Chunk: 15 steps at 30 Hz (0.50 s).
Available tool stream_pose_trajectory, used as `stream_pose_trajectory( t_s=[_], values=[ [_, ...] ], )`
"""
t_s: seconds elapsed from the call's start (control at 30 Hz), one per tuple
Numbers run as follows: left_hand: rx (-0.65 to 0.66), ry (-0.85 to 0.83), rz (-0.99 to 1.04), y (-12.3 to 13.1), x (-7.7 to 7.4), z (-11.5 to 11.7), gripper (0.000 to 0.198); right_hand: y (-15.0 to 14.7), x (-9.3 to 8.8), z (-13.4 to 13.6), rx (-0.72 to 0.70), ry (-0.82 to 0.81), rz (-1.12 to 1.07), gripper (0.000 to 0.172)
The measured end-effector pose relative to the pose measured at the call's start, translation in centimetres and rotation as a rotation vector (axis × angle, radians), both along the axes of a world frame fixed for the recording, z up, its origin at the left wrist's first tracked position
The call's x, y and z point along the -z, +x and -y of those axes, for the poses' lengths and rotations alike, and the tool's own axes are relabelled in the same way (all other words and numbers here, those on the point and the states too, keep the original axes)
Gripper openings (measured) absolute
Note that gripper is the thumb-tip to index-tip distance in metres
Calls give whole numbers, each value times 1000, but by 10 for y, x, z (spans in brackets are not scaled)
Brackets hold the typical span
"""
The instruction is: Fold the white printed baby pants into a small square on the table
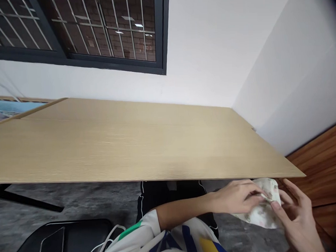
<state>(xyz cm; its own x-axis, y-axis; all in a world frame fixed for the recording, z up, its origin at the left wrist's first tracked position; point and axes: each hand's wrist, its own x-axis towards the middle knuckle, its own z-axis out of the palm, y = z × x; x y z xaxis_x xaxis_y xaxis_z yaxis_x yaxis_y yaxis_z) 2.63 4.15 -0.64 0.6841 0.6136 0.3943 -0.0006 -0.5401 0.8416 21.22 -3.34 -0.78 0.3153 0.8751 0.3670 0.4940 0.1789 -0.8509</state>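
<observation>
A pale cloth with a small faint pattern (262, 215) hangs between both hands, just off the front right corner of the wooden table (146, 141). My left hand (239, 197) reaches across from the left and pinches the cloth's upper middle part between thumb and fingers. On the cloth's right side, my right hand (298, 213) holds the edge with its thumb in front and its fingers partly behind. The cloth is bunched where the two hands come close together.
A black chair (83, 237) with a dark flat object and white cables stands at the lower left. Wooden panelling (325, 163) rises at the right. Behind the table are a white wall and a barred window (105, 28). A black table leg (29, 199) shows at left.
</observation>
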Motion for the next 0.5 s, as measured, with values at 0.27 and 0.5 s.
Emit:
stream_pose_trajectory(
  t_s=[0.27, 0.5],
  values=[
    [-65, -37, 122, -22, -23, -9, 26, -1, 5, -3, -53, 5, 38, 64],
    [-327, 53, 233, -92, -65, -5, 31, -12, -9, -14, 68, 212, 172, 30]
  ],
)
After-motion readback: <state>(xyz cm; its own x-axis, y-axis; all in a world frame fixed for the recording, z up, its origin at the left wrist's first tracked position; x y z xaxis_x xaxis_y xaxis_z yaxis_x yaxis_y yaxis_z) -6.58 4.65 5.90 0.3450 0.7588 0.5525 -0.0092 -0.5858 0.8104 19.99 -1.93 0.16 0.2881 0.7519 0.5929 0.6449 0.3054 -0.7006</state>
